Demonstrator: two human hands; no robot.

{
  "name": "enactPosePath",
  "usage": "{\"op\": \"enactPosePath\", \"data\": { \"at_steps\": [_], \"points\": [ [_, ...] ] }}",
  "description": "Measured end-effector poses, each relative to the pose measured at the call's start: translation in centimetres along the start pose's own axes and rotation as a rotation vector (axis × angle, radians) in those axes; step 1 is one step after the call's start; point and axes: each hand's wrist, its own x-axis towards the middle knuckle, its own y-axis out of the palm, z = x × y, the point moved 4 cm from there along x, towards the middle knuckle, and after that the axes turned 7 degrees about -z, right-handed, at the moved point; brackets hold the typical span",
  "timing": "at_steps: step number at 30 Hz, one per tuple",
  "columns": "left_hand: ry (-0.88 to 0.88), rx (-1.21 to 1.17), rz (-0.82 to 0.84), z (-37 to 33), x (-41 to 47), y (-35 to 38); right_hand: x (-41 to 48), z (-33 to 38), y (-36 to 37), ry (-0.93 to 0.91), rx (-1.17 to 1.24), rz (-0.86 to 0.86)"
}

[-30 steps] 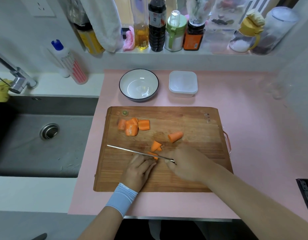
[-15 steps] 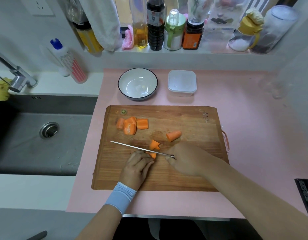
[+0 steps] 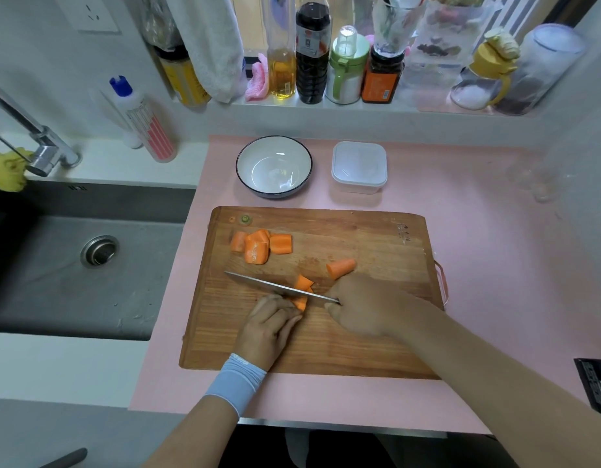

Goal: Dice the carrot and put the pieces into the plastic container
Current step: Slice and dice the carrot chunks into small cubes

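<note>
Orange carrot piece (image 3: 301,303) lies on the brown wooden cutting board (image 3: 366,336), held under the curled fingertips of the left hand (image 3: 270,327) and against the steel knife blade (image 3: 268,285). Fingers and blade cover most of it, so its long axis cannot be determined. The right hand (image 3: 356,310) grips the hidden handle, and the tapered carrot end (image 3: 340,267) beside it appears to point right, well short of the square translucent plastic container (image 3: 359,167).

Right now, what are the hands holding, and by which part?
The right hand grips the knife by its handle, hidden inside the fist. The left hand holds a carrot piece by its near end.
</note>
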Motion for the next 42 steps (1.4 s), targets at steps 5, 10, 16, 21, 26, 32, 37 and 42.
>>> {"op": "enactPosePath", "data": {
  "at_steps": [5,10,16,21,26,32,37,42],
  "points": [
    [-0.006,0.008,0.003,0.1,-0.2,0.1,1.0,1.1,0.5,-0.022,-0.036,0.012],
    [0.003,0.006,0.012,0.1,-0.1,0.0,0.8,1.0,0.7,-0.027,-0.041,0.018],
    [-0.007,-0.001,0.011,0.2,-0.2,0.1,1.1,1.0,0.6,0.005,-0.045,0.020],
    [-0.017,0.001,0.015,0.4,-0.3,0.2,2.4,1.4,1.8,-0.012,-0.068,0.017],
    [-0.013,-0.020,0.014,0.2,-0.1,0.0,2.5,0.6,2.2,-0.021,-0.093,-0.004],
    [-0.021,-0.023,0.011,0.2,-0.2,0.1,3.2,0.1,2.9,0.027,-0.066,0.011],
    [-0.025,-0.023,0.007,0.3,-0.2,0.1,3.5,0.0,2.6,0.027,-0.037,0.014],
    [-0.016,-0.013,0.003,0.0,-0.2,-0.1,2.4,0.0,2.7,-0.011,-0.162,-0.063]
  ]
}}
